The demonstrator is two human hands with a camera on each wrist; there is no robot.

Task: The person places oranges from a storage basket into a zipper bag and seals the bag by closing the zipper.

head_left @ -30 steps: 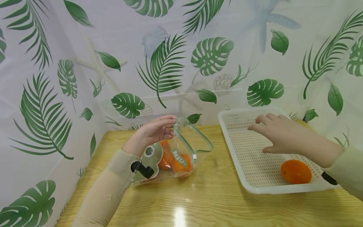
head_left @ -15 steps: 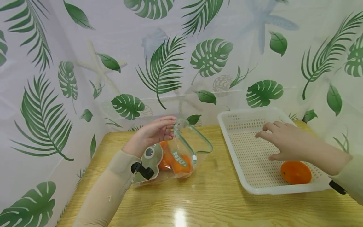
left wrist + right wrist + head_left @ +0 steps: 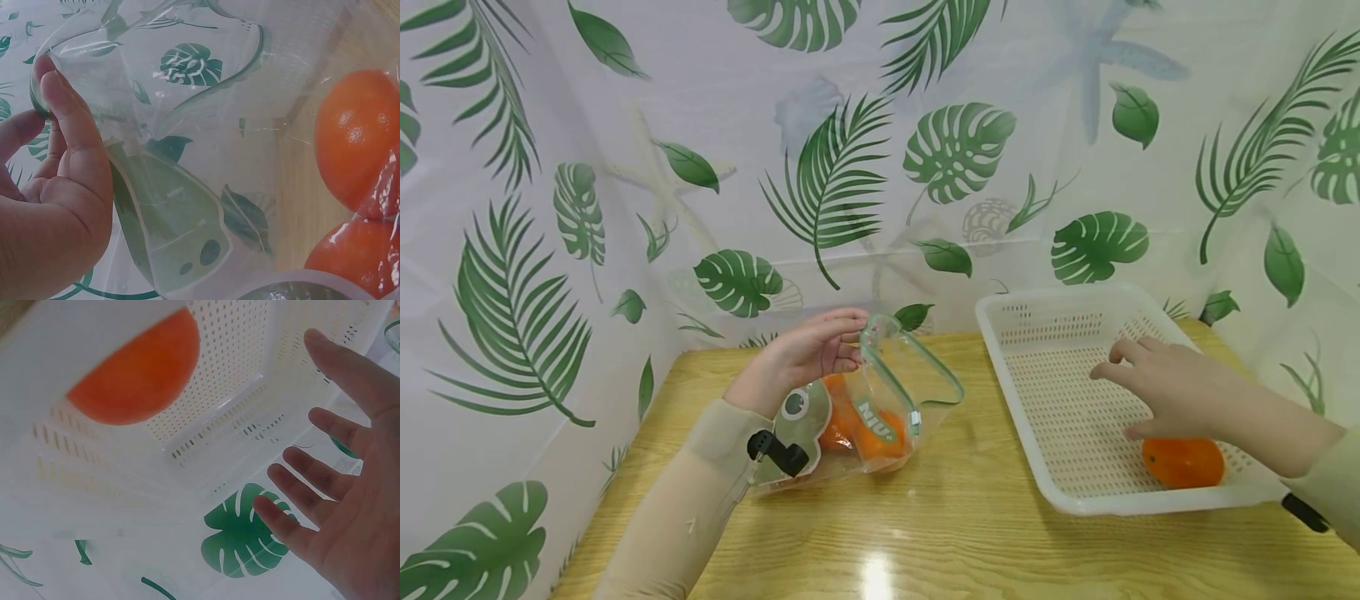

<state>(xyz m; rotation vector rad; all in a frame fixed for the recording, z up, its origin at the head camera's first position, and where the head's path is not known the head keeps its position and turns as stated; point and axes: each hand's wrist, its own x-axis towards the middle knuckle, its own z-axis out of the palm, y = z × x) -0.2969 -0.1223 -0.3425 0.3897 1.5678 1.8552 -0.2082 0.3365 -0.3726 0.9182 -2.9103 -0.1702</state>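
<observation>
With thumb and fingers my left hand (image 3: pixel 808 354) pinches the green-edged rim of a clear zip bag (image 3: pixel 880 375), keeping its mouth spread. Inside the bag lie orange fruits (image 3: pixel 359 137), two of them showing in the left wrist view; a green cartoon print covers part of the bag. Over the white plastic basket (image 3: pixel 1037 450) hovers my right hand (image 3: pixel 1183 387), fingers spread and holding nothing. A single orange fruit (image 3: pixel 1183 463) lies in the basket's near right corner, just below that hand, which hides its top edge in the head view.
Bag and basket stand apart on a wooden table (image 3: pixel 947 533). A white cloth with green leaf prints (image 3: pixel 958 150) hangs behind the table and along its sides. The bag's zip slider (image 3: pixel 914 419) sits on the near rim.
My right hand has moved right and down, toward the fruit in the basket, and now overlaps it in the head view. The left hand and bag stay put.
</observation>
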